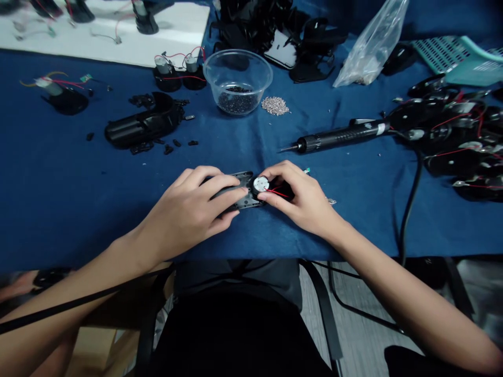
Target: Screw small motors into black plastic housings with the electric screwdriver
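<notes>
My left hand lies over a flat black plastic housing on the blue cloth, fingers curled round it and holding it down. My right hand pinches a small round motor with a silver face and red wires, held at the right end of the housing. Both hands meet near the table's front edge, in the middle.
An electric screwdriver with a black cable lies behind my right hand. A clear bowl of black screws, a silver screw pile, a black handle shell, wired motors and heaped black parts lie behind.
</notes>
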The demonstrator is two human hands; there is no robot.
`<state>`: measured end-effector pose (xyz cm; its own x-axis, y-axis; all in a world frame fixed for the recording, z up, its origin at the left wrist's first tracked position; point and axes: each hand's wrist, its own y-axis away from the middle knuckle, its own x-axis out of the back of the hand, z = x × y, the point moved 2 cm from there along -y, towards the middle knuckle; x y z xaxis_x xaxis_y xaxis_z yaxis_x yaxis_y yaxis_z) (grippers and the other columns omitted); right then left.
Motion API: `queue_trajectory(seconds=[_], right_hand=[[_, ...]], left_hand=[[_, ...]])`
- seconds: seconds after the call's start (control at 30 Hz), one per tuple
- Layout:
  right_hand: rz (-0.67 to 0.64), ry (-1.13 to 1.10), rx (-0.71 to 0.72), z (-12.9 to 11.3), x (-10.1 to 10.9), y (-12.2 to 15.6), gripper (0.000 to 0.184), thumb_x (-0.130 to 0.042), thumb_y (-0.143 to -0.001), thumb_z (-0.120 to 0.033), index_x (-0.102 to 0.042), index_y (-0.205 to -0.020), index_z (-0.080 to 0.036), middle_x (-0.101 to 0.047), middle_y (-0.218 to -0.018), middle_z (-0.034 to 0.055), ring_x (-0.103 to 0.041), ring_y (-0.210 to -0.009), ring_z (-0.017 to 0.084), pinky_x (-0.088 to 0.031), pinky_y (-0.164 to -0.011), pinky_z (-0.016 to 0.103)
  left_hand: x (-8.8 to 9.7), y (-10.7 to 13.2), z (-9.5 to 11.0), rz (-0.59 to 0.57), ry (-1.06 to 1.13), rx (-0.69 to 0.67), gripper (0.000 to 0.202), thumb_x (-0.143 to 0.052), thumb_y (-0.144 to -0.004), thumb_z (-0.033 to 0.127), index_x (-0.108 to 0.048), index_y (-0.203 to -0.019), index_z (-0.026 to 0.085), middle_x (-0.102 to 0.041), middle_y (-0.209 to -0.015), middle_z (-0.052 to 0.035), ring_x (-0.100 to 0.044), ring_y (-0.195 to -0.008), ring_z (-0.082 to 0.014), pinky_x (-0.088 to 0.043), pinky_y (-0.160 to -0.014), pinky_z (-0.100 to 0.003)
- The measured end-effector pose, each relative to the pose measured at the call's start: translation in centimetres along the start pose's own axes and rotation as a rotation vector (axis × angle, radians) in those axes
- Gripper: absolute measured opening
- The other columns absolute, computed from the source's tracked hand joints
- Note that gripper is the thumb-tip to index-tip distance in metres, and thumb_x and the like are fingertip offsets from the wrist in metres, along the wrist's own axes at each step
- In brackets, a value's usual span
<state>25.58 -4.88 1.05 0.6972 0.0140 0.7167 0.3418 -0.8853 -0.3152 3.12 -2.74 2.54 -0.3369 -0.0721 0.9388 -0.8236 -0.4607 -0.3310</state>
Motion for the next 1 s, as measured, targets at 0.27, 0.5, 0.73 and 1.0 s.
queue_trajectory(seconds=[0.27, 0.5, 0.73, 1.0], right_hand=[[-0.038, -0.024, 0.019, 0.0, 0.0, 0.0, 0.050, -0.063, -0.088, -0.050, -0.052, -0.128, -0.022, -0.058, -0.126, 0.0084, -0.056, -0.113, 0.024, -0.047, -0.097, 0.040], [-0.143, -0.030, 0.061, 0.1, 0.0, -0.7, 0.065, -0.066, -0.081, -0.057, -0.051, -0.136, -0.025, -0.057, -0.131, 0.0076, -0.052, -0.123, 0.026, -0.042, -0.106, 0.043], [-0.156, 0.001, 0.099, 0.2, 0.2, -1.1, 0.068, -0.068, -0.077, -0.060, -0.052, -0.132, -0.023, -0.059, -0.126, 0.0094, -0.055, -0.118, 0.027, -0.045, -0.101, 0.042], [-0.176, -0.029, 0.072, 0.5, 0.5, -1.5, 0.066, -0.071, -0.076, -0.057, -0.056, -0.130, -0.020, -0.062, -0.122, 0.0089, -0.058, -0.112, 0.025, -0.046, -0.098, 0.039]], left_hand=[[0.3, -0.3, -0.1, -0.047, -0.001, -0.033, 0.032, -0.054, -0.093, 0.024, -0.058, -0.125, 0.020, -0.061, -0.123, -0.0080, -0.051, -0.110, -0.0268, -0.047, -0.090, -0.043], [0.6, -0.3, -0.1, -0.051, 0.003, -0.038, 0.033, -0.055, -0.093, 0.024, -0.058, -0.126, 0.020, -0.062, -0.124, -0.0084, -0.052, -0.111, -0.0266, -0.047, -0.091, -0.042], [0.7, -0.2, 0.1, -0.048, -0.033, -0.052, 0.034, -0.054, -0.092, 0.020, -0.059, -0.126, 0.019, -0.062, -0.124, -0.0097, -0.052, -0.111, -0.0272, -0.047, -0.091, -0.043], [1.0, -0.3, -0.5, -0.072, -0.043, -0.101, 0.035, -0.055, -0.095, 0.029, -0.059, -0.128, 0.018, -0.060, -0.127, -0.0096, -0.052, -0.112, -0.0264, -0.046, -0.093, -0.041]])
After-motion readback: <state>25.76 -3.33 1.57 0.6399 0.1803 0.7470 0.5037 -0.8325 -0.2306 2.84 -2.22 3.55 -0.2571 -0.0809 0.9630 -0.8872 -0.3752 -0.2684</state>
